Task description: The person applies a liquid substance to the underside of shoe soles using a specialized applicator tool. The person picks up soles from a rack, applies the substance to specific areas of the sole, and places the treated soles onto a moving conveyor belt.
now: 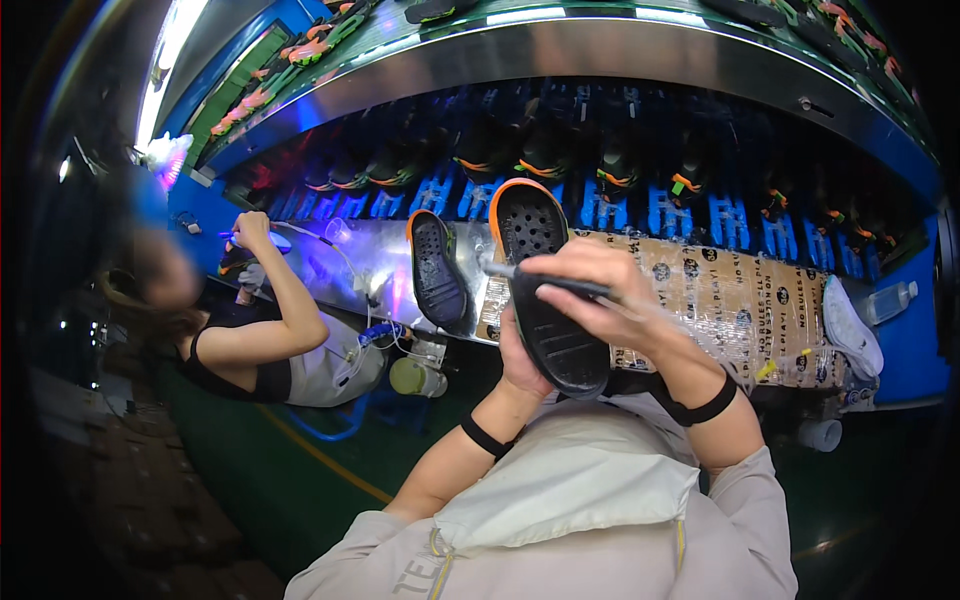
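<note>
My left hand [522,358] holds a black shoe sole [568,350] from its left side, near the end closest to me. The sole has an orange rim and round holes at its far end. Above it, my right hand [608,283] grips a dark-handled brush [565,281] with a pale tip pointing left. The tip is by the sole's left edge; whether it touches I cannot tell. A thin clear tube seems to trail from the brush past my right wrist. To the left, a second black sole [438,268] with orange trim rests on the bench.
Shoes [540,152] on blue holders [603,206] line the back of the metal bench, under a conveyor [600,45]. Printed cardboard under plastic [715,305] covers the bench. At right are a white shoe-shaped piece [850,325] and a clear bottle [890,300]. A co-worker [265,340] works at left.
</note>
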`<state>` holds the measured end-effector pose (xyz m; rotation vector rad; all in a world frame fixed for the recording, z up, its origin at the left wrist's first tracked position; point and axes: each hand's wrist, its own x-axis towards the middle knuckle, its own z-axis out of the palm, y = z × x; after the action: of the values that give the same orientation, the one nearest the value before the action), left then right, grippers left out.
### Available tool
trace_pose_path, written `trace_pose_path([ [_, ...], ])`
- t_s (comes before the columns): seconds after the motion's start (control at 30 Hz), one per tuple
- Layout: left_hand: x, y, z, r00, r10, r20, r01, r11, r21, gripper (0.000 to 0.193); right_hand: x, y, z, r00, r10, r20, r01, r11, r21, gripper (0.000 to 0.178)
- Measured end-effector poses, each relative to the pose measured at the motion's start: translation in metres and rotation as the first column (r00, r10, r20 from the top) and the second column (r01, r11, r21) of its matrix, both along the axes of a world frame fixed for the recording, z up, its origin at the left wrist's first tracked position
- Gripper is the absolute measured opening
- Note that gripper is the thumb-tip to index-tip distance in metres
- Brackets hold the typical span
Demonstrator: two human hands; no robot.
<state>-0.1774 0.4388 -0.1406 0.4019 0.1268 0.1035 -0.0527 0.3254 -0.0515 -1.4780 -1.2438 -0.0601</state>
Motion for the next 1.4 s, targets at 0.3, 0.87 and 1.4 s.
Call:
trace_pose_path([
  [0.3, 0.004, 0.0, -0.002, 0.991, -0.023, 0.134, 0.013, 0.997, 0.074, 0.081, -0.001, -0.01, 0.013, 0.996, 0.005, 0.092, 0.002, 0.998, -0.07, 0.026],
  [0.87, 0.017, 0.027, 0.005, 0.988, 0.139, 0.06, -0.145, 0.983, 0.11, 0.087, -0.017, -0.019, 0.024, 0.961, 0.2, 0.192, -0.167, 0.97, -0.175, 0.029],
  [1.4, 0.035, 0.064, 0.037, 0.953, -0.071, 0.294, 0.092, 0.994, -0.057, 0.107, -0.023, -0.038, 0.05, 0.926, 0.354, 0.131, -0.305, 0.906, -0.295, 0.029],
])
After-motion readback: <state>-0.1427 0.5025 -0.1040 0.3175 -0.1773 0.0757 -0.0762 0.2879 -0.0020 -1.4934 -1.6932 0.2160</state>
